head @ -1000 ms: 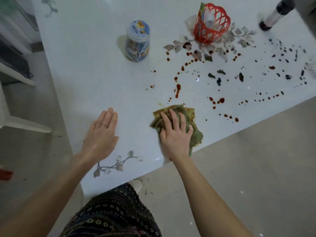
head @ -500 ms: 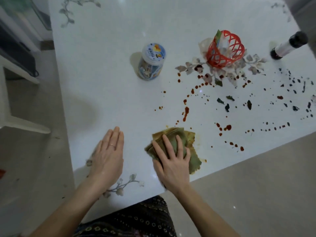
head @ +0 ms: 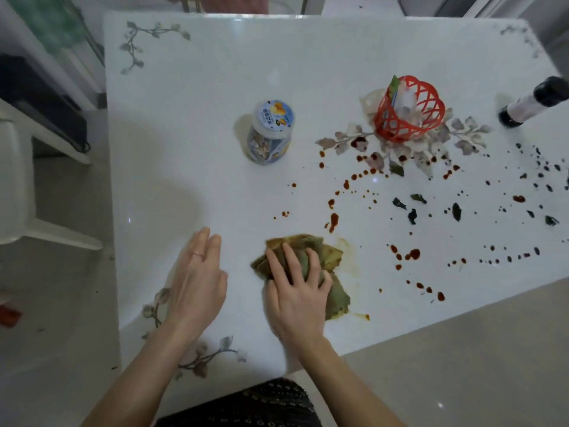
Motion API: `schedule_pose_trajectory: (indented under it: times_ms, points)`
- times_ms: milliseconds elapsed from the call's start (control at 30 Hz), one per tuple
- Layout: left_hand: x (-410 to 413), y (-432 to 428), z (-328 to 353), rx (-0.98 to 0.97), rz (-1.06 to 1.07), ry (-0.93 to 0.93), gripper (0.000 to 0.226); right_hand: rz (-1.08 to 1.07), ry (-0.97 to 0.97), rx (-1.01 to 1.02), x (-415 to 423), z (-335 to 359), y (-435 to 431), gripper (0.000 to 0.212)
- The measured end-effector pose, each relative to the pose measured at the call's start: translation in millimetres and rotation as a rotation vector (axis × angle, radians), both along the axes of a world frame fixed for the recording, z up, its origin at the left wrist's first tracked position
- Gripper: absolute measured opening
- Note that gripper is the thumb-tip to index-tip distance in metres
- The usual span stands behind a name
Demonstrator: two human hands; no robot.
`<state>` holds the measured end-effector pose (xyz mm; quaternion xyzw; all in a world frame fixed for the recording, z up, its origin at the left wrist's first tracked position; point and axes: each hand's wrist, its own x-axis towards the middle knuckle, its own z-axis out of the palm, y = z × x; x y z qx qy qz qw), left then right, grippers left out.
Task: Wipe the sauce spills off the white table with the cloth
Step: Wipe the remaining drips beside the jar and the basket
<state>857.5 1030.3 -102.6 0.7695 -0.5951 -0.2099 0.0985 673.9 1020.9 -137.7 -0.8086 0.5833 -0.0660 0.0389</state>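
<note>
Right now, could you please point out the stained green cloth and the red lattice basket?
stained green cloth (head: 337, 298): head view, lower right corner.
red lattice basket (head: 397, 134): head view, front wall.

The right hand (head: 295, 291) covers the middle of the cloth (head: 338, 298); only its crumpled edges show around the fingers. Both forearms run off the lower edge. Far to the right of the hands, a dark-capped bottle (head: 532, 103) and that side of the bench (head: 215, 87) are cut off. The left hand (head: 197, 282) is slightly blurred. The print on the jar (head: 271, 131) beyond the hands is too small to read.
</note>
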Motion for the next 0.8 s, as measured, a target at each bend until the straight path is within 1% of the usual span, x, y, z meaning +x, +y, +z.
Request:
schedule_pose_trajectory:
  times_ms: [67,133,200,267,367,400,467,533,567,633,700,733,800]
  points:
    - [-5,-10,0,-0.003,0.021,0.013,0.061,0.122,-0.019,-0.009,12,-2,-13,0.05]
    - [-11,-16,0,-0.001,0.028,0.023,0.062,0.174,-0.009,0.006,22,-4,-42,0.051]
    - [-17,-22,0,-0.012,0.025,0.025,0.062,0.123,0.008,0.012,24,-6,-74,0.05]
    - [-21,-28,0,-0.017,0.023,0.026,0.062,-0.009,0.008,0.02,17,-6,-95,0.048]
    - [-25,-38,-1,-0.032,0.031,0.032,0.062,-0.16,-0.016,0.031,16,-1,-87,0.049]
    - [-26,-41,-2,-0.033,0.029,0.034,0.063,-0.162,-0.017,0.035,20,1,-77,0.05]
    - [-29,-51,-2,-0.036,0.027,0.043,0.063,-0.063,0.002,0.041,29,2,-62,0.051]
    - [-32,-62,-2,-0.043,0.021,0.053,0.064,0.038,0.019,0.031,33,-3,-76,0.05]
    - [-32,-68,-1,-0.046,0.014,0.054,0.064,0.053,0.027,0.015,34,-4,-91,0.05]
    - [-31,-78,0,-0.039,0.005,0.045,0.064,0.028,0.056,0.014,35,1,-125,0.05]
    - [-31,-87,0,-0.039,0.003,0.033,0.064,-0.053,0.067,0.116,35,4,-150,0.05]
    - [-31,-90,0,-0.04,0.005,0.034,0.065,-0.1,0.056,0.147,34,4,-152,0.05]
    - [-33,-94,0,-0.032,0.0,0.041,0.065,-0.155,0.055,0.12,36,2,-138,0.05]
